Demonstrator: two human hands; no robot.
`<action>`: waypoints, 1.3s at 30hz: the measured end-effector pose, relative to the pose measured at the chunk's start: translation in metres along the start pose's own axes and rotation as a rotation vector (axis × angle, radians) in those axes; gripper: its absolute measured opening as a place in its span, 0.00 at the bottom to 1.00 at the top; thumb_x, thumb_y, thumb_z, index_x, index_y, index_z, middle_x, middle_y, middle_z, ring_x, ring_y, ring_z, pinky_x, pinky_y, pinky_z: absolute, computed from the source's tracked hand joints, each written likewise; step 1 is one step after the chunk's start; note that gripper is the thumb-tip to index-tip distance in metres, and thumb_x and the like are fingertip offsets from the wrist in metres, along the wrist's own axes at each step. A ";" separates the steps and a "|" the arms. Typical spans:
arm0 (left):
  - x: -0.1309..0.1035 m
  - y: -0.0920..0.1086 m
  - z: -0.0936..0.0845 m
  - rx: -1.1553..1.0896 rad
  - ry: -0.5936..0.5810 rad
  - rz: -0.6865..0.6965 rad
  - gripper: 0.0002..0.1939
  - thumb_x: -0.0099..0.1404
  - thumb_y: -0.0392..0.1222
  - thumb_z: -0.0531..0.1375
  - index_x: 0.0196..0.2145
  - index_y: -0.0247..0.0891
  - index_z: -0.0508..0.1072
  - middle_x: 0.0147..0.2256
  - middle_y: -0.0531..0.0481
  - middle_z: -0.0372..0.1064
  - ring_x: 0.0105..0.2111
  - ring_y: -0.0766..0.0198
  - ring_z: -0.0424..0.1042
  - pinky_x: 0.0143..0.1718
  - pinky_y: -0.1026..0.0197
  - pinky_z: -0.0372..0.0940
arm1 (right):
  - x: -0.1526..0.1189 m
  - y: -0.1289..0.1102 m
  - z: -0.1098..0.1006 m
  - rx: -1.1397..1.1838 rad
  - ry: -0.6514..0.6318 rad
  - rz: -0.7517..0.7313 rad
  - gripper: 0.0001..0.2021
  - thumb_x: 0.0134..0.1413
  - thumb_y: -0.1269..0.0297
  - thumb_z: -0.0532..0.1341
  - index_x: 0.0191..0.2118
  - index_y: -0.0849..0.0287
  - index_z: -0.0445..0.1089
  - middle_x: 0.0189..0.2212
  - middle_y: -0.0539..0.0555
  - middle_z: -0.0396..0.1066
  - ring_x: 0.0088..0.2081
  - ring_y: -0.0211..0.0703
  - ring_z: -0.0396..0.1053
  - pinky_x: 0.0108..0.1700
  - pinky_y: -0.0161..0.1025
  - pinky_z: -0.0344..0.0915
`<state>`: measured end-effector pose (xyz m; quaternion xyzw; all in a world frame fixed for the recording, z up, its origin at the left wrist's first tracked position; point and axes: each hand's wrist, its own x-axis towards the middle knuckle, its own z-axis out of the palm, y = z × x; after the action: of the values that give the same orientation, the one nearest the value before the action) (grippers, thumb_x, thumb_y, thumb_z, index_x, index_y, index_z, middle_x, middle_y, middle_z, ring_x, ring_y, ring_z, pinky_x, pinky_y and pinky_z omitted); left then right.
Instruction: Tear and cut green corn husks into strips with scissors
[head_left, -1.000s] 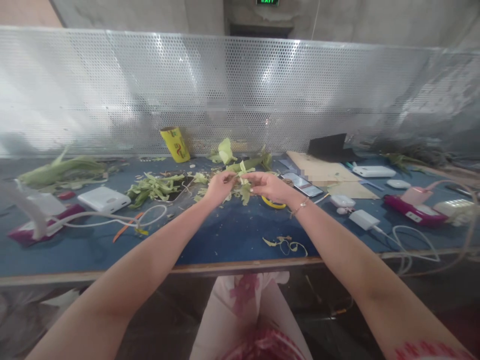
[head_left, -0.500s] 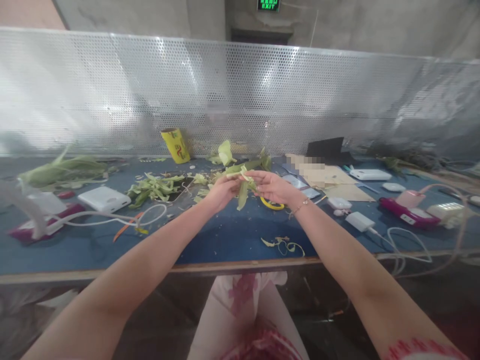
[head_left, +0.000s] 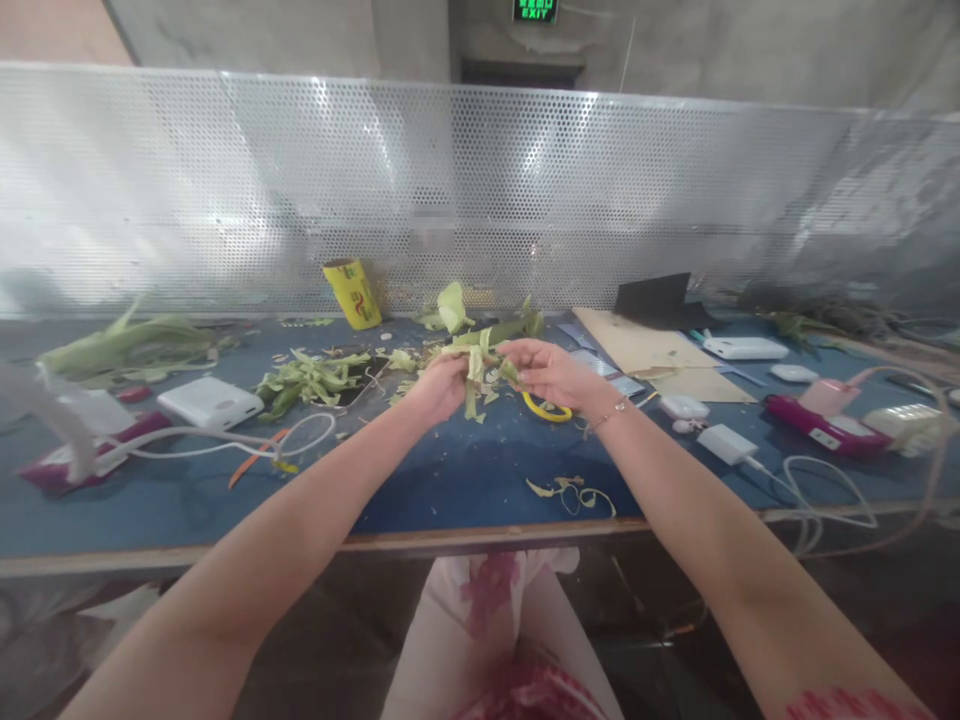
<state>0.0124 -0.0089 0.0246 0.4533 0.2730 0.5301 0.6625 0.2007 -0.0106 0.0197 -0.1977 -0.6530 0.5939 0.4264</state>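
Pale green leaf strips (head_left: 477, 366) hang from the fingers of my left hand (head_left: 442, 385), which is closed on them above the middle of the blue table. Just to their right, my right hand (head_left: 546, 368) has its fingers bent around a small green piece (head_left: 509, 370). A yellow ring-shaped object (head_left: 546, 408) lies under my right hand. Behind my hands are more green leaves (head_left: 452, 308). A heap of leaf strips (head_left: 311, 378) lies to the left, partly on a dark flat object.
The blue table (head_left: 450, 490) also bears a yellow tube (head_left: 354, 295), a white power bank (head_left: 210, 402), cables, brown paper (head_left: 637, 345), a white charger (head_left: 726, 445) and a purple power strip (head_left: 829, 425). A perforated metal screen (head_left: 420, 150) stands along the back.
My hands have drawn slightly apart, and the leaf strips now hang mainly from my left hand. The whole view has shifted a little.
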 end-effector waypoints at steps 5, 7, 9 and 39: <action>0.005 -0.004 -0.004 0.083 0.050 0.000 0.12 0.49 0.25 0.54 0.30 0.29 0.74 0.24 0.46 0.72 0.22 0.68 0.66 0.23 0.65 0.59 | 0.011 0.010 0.000 -0.188 0.400 -0.208 0.11 0.44 0.65 0.65 0.37 0.58 0.70 0.33 0.51 0.72 0.35 0.36 0.70 0.44 0.41 0.70; 0.004 -0.006 -0.004 0.136 -0.004 0.003 0.11 0.48 0.26 0.55 0.29 0.29 0.75 0.24 0.47 0.71 0.21 0.70 0.65 0.23 0.66 0.59 | 0.013 0.014 0.001 -0.345 0.461 -0.239 0.11 0.45 0.64 0.64 0.37 0.58 0.70 0.33 0.52 0.72 0.36 0.38 0.70 0.44 0.43 0.69; 0.002 -0.008 -0.004 0.170 -0.070 0.019 0.09 0.48 0.27 0.58 0.28 0.30 0.75 0.24 0.47 0.71 0.21 0.71 0.64 0.24 0.66 0.59 | 0.014 0.016 0.004 -0.462 0.481 -0.251 0.11 0.46 0.63 0.63 0.38 0.58 0.72 0.34 0.53 0.73 0.36 0.39 0.70 0.43 0.43 0.69; 0.000 -0.021 -0.007 0.707 -0.055 0.273 0.13 0.57 0.47 0.58 0.20 0.36 0.65 0.18 0.56 0.54 0.20 0.70 0.52 0.24 0.64 0.48 | 0.013 0.012 0.024 -0.486 0.494 -0.216 0.12 0.44 0.59 0.64 0.36 0.57 0.75 0.34 0.54 0.74 0.35 0.41 0.70 0.41 0.43 0.69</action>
<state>0.0160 -0.0070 0.0026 0.7003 0.3582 0.4743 0.3954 0.1718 -0.0131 0.0142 -0.3607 -0.6696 0.3072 0.5719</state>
